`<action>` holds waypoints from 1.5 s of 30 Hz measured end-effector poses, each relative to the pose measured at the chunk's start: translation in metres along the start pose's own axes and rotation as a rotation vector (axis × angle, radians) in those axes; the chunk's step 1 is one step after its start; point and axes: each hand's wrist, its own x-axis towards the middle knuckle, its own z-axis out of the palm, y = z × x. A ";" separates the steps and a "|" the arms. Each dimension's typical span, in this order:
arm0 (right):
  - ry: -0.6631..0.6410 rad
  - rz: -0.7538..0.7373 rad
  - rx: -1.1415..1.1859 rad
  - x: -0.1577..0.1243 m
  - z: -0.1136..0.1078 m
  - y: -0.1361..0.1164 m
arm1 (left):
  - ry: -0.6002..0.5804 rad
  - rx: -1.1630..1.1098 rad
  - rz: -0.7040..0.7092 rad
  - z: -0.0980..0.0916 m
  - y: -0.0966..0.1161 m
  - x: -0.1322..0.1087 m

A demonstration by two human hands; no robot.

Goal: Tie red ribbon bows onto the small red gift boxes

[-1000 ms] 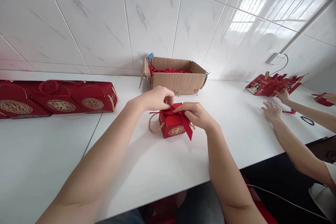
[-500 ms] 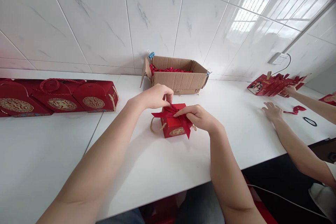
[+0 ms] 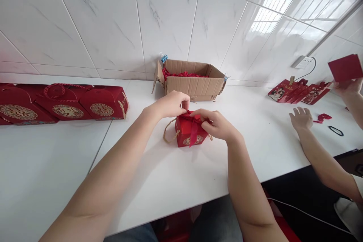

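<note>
A small red gift box (image 3: 184,132) with a gold round emblem stands on the white table in front of me, a twisted gold cord handle (image 3: 168,140) hanging at its side. Across its top lies a red ribbon (image 3: 193,130), one tail drooping over the front face. My left hand (image 3: 174,105) is closed on the ribbon at the back left of the box top. From the right, my right hand (image 3: 214,123) pinches the ribbon near its knot. My fingers partly cover the knot, so its shape is hard to make out.
Behind the box stands an open cardboard box (image 3: 195,87) of red ribbons, with a blue binder clip (image 3: 163,58). Larger red gift boxes (image 3: 68,106) line the left. At right, a co-worker's hand (image 3: 302,118) lies near red bags (image 3: 286,91); another raises a red card (image 3: 345,67).
The ribbon's front tail has swung left to hang down the middle, and the tail sticking out left no longer shows. The co-worker's far hand has lifted a red card.
</note>
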 end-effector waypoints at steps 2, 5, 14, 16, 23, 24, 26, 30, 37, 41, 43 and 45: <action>0.061 -0.010 0.000 -0.001 0.001 0.001 | 0.002 0.010 -0.005 0.000 0.000 0.000; 0.110 0.008 -0.026 -0.002 0.001 0.001 | -0.003 0.004 -0.010 0.000 0.000 0.000; 0.016 -0.001 -0.052 -0.004 0.002 -0.001 | -0.004 -0.031 -0.009 -0.002 0.002 -0.002; -0.037 0.008 -0.071 -0.005 0.001 -0.001 | -0.005 -0.049 -0.016 -0.001 0.001 -0.002; -0.121 0.043 -0.105 -0.008 -0.002 -0.007 | 0.006 -0.065 -0.026 -0.001 -0.001 -0.001; -0.098 0.051 -0.097 -0.008 -0.002 -0.007 | 0.001 -0.069 -0.028 -0.001 -0.002 -0.001; -0.054 0.073 -0.080 -0.009 -0.002 -0.007 | -0.009 -0.073 -0.031 0.000 -0.003 -0.001; -0.020 0.104 -0.075 -0.010 -0.003 -0.006 | -0.015 -0.084 -0.028 -0.001 -0.004 -0.001; 0.000 0.056 -0.102 -0.011 -0.002 -0.006 | 0.015 -0.052 -0.010 -0.001 -0.004 -0.001; -0.028 0.031 -0.118 -0.011 -0.002 -0.006 | 0.021 -0.051 -0.023 -0.001 -0.006 0.000; -0.024 0.035 -0.113 -0.011 -0.003 -0.006 | 0.020 -0.049 -0.024 -0.002 -0.007 0.000; 0.001 0.058 -0.098 -0.011 -0.003 -0.006 | 0.039 -0.032 -0.007 -0.002 -0.007 0.001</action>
